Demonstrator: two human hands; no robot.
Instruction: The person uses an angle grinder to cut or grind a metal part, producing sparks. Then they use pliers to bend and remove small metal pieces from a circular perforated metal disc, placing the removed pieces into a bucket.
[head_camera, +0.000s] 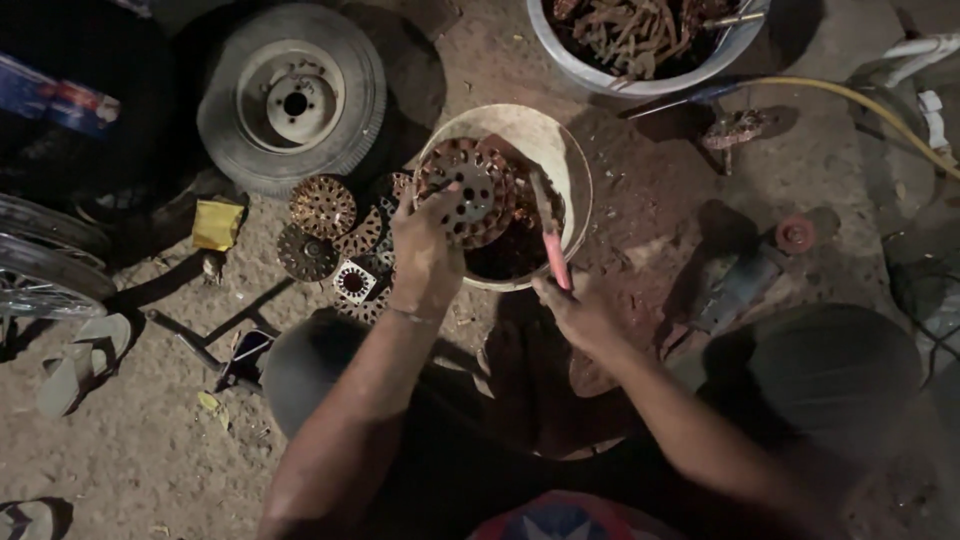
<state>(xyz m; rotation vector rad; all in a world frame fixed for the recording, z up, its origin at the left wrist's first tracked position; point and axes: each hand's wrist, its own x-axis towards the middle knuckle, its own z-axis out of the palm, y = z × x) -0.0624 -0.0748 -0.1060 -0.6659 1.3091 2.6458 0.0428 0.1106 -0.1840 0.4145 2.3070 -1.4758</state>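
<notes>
**Rusty plates handled over a bucket on a dirt floor**

The left hand (425, 255) is seen closed on the edge of a round perforated plate (468, 192), rusty and ringed with slots, which is held tilted over the open mouth of a cream bucket (572, 160); the grip of this hand is clenched on the plate's lower left rim, with the thumb laid across its face; a thin bracelet is worn at the wrist. The right hand (578, 312) is wrapped around the pink handle of a slender tool (550, 235), whose darker upper part is directed into the bucket, just beside the plate; whether its tip touches the plate cannot be told. The bucket stands on the dirt floor (140, 450) directly ahead of the person's knees and is partly filled with dark rusty pieces; further slotted discs (322, 207) are spread on the floor just to its left, some round and one square and pale. A small wheel with tyre (292, 100) lies flat beyond the discs; a yellow rag (217, 224) lies near its lower edge. A large metal basin (640, 45) of rusted scrap is placed at the upper edge, well apart from the hands; a yellow hose (860, 100) is run past it to the right; a sandal (80, 360) rests at the left.
</notes>
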